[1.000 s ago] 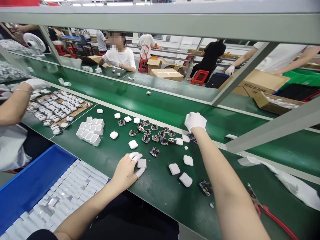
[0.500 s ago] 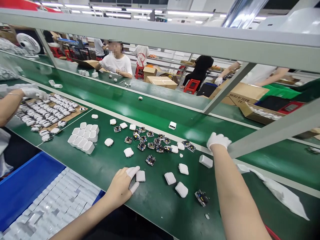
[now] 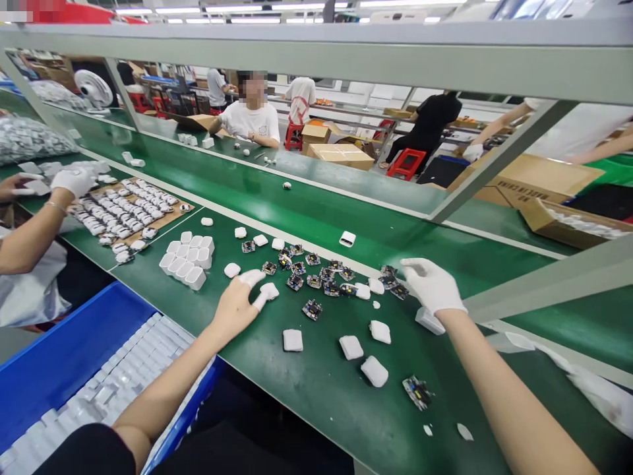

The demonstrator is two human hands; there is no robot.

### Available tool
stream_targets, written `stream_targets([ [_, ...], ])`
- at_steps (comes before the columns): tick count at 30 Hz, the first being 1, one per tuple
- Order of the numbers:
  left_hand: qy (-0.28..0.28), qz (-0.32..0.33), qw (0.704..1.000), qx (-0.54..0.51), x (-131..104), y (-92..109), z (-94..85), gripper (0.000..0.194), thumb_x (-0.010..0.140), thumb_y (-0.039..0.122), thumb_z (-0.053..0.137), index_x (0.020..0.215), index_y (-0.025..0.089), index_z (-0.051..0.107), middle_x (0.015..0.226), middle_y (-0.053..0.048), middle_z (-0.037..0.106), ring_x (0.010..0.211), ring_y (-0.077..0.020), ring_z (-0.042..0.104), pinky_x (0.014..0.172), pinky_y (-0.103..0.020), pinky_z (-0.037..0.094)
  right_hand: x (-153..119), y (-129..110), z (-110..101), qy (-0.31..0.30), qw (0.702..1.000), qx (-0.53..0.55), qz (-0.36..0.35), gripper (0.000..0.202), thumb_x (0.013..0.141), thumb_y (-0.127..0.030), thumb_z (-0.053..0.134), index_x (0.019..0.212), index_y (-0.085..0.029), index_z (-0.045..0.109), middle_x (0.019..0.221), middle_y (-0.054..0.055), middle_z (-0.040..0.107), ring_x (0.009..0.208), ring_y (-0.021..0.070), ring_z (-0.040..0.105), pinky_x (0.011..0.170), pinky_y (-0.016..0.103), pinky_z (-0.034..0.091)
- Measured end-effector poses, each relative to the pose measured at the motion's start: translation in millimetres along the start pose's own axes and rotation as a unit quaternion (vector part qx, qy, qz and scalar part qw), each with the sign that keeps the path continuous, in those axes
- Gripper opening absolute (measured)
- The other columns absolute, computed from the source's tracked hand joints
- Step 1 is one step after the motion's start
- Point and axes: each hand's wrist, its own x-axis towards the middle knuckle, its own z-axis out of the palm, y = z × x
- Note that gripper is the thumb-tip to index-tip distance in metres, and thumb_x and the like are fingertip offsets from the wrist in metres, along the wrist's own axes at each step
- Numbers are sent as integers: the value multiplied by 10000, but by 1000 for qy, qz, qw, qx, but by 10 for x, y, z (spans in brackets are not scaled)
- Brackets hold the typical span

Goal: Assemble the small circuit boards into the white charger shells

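My left hand [image 3: 238,305], with white covers on some fingers, reaches over the green table. Its fingers are apart, and the thumb tip is against a small white plastic cover [image 3: 270,291]. My white-gloved right hand [image 3: 429,284] is above the table's far right part, fingers bent toward the left, with nothing visible in them. Just left of it is a cluster of small circuit boards [image 3: 393,284]. Below the glove lies a translucent white box-shaped part [image 3: 430,320], partly covered by the hand. More white covers [image 3: 374,371] and a lone circuit board [image 3: 418,392] lie nearer me.
A block of white cups [image 3: 186,267] stands at the left. Beyond it are rows of white assemblies on a board [image 3: 131,204] and a co-worker's gloved hand [image 3: 73,181]. A blue bin [image 3: 99,323] of white parts stands at lower left. A slanted metal post [image 3: 499,165] rises at the right.
My left hand has moved forward from one white cover to another farther back. My right hand has turned inward, toward the circuit boards. The view has shifted slightly.
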Motion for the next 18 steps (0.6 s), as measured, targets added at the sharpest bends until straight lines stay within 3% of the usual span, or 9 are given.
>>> stream_targets([
  [3,28,-12,996,83,151,-139,-46,411,915,307,531,1293,152,575,1343,-125,584,1209,-306,537,1046,-462,456,-92,-95,81,-48,998,-27,13,430,873,-351,670,1274,-204,610,1268,113,634,1134,275,606,1008,507,446],
  [7,87,-54,976,190,100,-332,-199,420,917,303,496,1298,152,585,1370,-131,550,1209,-333,508,1043,-473,435,2,-184,97,-73,996,-23,39,338,937,-364,605,1225,-187,599,1275,97,602,1113,238,606,963,474,494],
  [11,47,-114,945,302,-86,-597,-377,456,908,334,488,1305,131,581,1361,-194,523,1229,-412,459,944,-545,463,65,-325,71,-65,997,14,38,300,960,-348,576,1215,-192,593,1250,89,601,1043,210,625,887,414,544],
  [14,22,-103,946,306,-202,-799,-412,399,901,270,464,1231,115,625,1301,-214,550,1226,-404,450,907,-528,487,47,-440,89,-57,997,42,33,313,954,-347,585,1220,-182,588,1237,89,605,1031,213,630,871,414,552],
  [18,68,-70,960,262,-229,-954,-364,380,875,168,453,1199,102,641,1277,-208,547,1238,-397,427,980,-552,448,7,-556,154,-39,996,76,26,297,955,-354,581,1201,-188,603,1239,78,606,1039,221,627,877,405,549],
])
